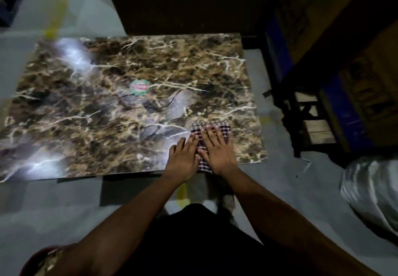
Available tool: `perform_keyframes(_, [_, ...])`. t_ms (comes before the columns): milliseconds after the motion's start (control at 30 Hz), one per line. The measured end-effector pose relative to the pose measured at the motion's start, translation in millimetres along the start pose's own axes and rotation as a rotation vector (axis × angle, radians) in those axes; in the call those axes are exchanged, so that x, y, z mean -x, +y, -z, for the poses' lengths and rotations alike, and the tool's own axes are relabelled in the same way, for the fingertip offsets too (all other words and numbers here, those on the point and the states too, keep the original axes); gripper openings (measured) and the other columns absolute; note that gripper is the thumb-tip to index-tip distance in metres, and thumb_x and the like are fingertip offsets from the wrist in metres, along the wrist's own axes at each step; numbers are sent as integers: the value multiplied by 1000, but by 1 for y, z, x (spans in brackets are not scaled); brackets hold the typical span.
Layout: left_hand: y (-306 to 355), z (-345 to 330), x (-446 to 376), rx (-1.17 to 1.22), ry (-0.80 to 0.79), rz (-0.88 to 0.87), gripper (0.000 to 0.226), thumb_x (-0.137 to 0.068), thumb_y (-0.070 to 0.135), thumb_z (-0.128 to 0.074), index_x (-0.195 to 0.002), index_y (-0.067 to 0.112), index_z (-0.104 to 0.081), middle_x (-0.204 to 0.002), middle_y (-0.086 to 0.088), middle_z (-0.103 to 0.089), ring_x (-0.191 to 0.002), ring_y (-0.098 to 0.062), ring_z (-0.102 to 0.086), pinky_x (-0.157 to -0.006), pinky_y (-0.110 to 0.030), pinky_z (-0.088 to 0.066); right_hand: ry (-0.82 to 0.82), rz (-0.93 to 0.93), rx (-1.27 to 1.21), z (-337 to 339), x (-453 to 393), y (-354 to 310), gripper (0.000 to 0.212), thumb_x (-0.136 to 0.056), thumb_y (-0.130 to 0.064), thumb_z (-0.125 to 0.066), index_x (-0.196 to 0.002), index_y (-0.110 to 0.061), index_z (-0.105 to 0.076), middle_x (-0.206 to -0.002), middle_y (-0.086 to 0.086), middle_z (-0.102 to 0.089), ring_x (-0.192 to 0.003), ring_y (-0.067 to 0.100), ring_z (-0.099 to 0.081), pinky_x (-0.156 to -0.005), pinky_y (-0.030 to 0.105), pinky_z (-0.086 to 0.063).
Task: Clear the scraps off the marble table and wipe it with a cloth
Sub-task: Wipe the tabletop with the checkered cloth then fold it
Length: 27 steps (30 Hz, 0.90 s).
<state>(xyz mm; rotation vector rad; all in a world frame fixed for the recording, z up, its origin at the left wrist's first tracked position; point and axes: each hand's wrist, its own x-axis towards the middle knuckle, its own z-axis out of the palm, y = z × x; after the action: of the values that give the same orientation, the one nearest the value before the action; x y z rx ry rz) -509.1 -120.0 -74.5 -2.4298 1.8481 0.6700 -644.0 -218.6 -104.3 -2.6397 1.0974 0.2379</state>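
The table [107,103] top is marble in dark brown and tan, run through with branching white and cream veins and a few grey patches; pale glare whitens its far left corner and its near left edge. A round sticker [139,87] on it is green at the rim with a white middle and a red band across. The cloth [212,127] is checked in dark maroon or navy and white. The floor [53,200] is pale grey, with a yellow smear [56,15] beyond the table. A sack [372,191] at right is shiny silver-white. Boxes [336,112] at right show blue and brown.
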Motion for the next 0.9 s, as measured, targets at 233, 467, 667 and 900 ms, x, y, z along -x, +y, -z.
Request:
perform_keyframes(233, [113, -5, -52, 9, -58, -9, 69, -102, 44, -37, -160, 18, -9, -169, -1, -3, -152, -27, -9, -117, -46, -19, -1, 5, -41, 23, 13, 113, 63, -102, -42, -53, -159, -24, -33, -167, 7, -25, -154, 37, -18, -116, 63, -30])
perform_keyframes(467, [168, 3, -81, -20, -114, -207, 72, -100, 49, -42, -160, 23, -11, -168, 2, -8, -152, -26, -11, -116, -45, -21, -29, -131, -103, 37, 48, 178, 79, -90, -35, -71, -157, -21, -33, -165, 5, -29, -152, 32, -27, -108, 41, -45])
perform_keyframes(667, [180, 17, -87, 171, -5, -190, 69, -101, 43, -44, -159, 25, -12, -167, 4, -12, -152, -24, -7, -117, -50, -21, 312, -220, -45, 85, 66, 229, 57, -77, -5, -76, -131, -12, -59, -156, 10, -45, -149, 37, -33, -111, 48, -44])
perform_keyframes(900, [179, 34, -92, 260, 109, -195, 65, -102, 44, -42, -159, 30, -13, -166, 7, -14, -152, -20, -5, -117, -50, -22, 564, -335, -16, 93, 67, 244, 33, -82, -6, -74, -110, -22, -70, -130, -2, -69, -139, 25, -49, -114, 75, -15])
